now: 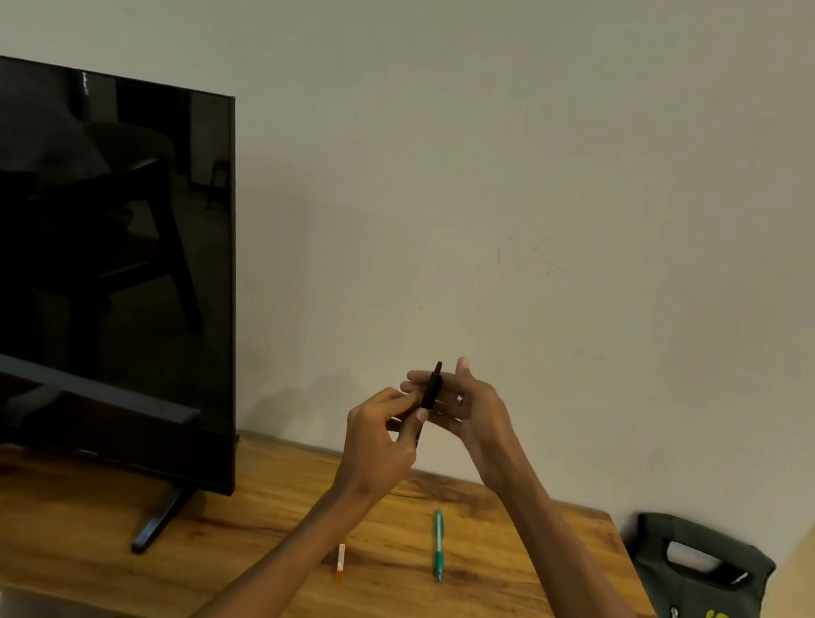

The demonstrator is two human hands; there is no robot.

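Head cam: best to brace with the right hand (472,410), fingers straight and spread behind the slim black stick (433,385), and to pull straight along its axis with the left hand (381,435), now pinching its lower end, stick near upright in mid-air above the wooden table (518,556), no sideways twist. Around that: plain pale wall (568,174), dark TV (77,239) at left, grey bag (708,607) leaning at the table's right end, then green pen (438,546) and small orange-white tab (341,557) lying apart below the arms
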